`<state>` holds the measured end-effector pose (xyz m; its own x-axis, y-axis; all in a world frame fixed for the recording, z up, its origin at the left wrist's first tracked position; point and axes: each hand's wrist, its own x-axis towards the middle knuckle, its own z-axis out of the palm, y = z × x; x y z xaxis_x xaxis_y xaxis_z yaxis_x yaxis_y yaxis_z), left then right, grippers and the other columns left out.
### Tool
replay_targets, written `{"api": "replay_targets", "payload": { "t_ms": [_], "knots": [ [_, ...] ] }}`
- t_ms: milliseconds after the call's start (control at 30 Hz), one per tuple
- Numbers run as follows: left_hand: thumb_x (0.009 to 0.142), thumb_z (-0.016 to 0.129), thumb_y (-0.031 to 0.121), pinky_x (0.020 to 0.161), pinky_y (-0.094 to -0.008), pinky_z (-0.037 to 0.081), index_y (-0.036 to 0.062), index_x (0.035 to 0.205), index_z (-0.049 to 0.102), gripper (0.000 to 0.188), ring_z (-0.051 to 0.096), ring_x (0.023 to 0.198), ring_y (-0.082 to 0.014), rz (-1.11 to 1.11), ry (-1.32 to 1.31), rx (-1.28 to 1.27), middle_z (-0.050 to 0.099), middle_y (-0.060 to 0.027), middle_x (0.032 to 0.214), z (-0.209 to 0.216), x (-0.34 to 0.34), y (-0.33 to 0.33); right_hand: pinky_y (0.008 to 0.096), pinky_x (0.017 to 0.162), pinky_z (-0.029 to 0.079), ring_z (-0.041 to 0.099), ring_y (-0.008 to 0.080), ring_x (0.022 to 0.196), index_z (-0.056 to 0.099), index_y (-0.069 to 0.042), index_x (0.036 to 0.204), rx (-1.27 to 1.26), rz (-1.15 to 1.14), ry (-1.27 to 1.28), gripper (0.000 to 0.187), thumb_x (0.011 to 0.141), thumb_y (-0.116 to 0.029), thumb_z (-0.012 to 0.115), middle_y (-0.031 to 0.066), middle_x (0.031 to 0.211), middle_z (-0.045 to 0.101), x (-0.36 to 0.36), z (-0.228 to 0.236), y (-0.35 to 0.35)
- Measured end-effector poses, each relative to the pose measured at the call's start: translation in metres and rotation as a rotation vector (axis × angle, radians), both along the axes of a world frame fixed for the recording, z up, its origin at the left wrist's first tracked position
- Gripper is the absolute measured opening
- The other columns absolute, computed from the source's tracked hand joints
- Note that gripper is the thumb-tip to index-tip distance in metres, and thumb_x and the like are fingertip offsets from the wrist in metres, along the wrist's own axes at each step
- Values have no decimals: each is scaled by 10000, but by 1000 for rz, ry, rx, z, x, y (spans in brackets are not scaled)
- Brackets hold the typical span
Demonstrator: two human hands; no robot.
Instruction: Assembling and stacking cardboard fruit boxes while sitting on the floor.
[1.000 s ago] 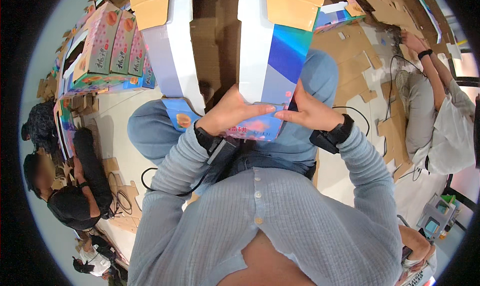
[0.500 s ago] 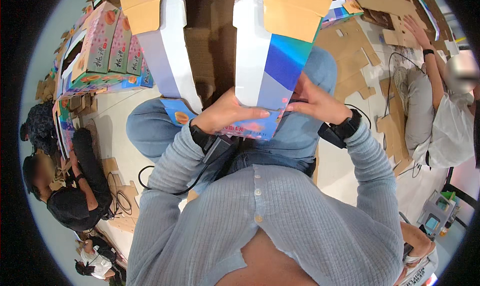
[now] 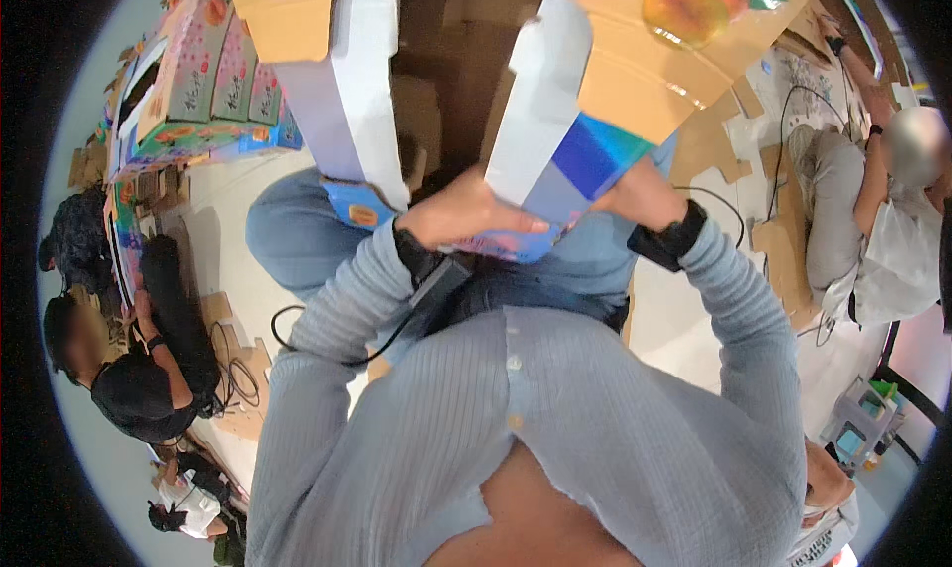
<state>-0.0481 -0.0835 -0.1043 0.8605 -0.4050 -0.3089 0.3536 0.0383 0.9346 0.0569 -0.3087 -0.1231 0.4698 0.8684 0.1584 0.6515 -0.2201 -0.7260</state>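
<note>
Holding the printed carton [image 3: 555, 160] up over the lap, the left hand [image 3: 466, 215] clasps its lower edge, fingers laid flat across the pink panel, while the right hand [image 3: 640, 195] grips the blue side, its fingers mostly hidden behind the board. To fold it well, I judge both thumbs should press close to the crease so the tilted right flap [image 3: 635, 51] turns squarely toward the white left flap [image 3: 347, 91], and the bottom stays braced against the knees
</note>
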Motion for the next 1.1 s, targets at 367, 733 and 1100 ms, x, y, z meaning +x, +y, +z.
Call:
{"api": "replay_targets", "payload": {
  "t_ms": [367,733,1100],
  "knots": [
    [831,696,77,702,-318,567,11,1225,563,421,614,985,-161,5,-7,-4,649,-92,1090,31,-3,9,411,946,461,531,330,1172,166,-52,1438,-102,-29,464,1082,645,-283,865,208,1252,538,-3,35,-1],
    [783,763,192,866,-320,479,-13,1190,575,493,611,964,-183,-245,-185,272,667,-122,1057,45,28,45,444,1047,361,335,290,1339,-68,-103,1489,602,-386,625,1139,754,-201,796,170,1448,282,14,92,-2],
    [820,739,229,977,-268,386,41,1401,340,730,490,1125,-146,-178,-76,36,512,-121,1293,14,52,74,417,1026,402,401,283,1277,-68,-114,1468,429,-527,641,1006,841,-190,715,162,1423,266,6,52,23]
  ]
}}
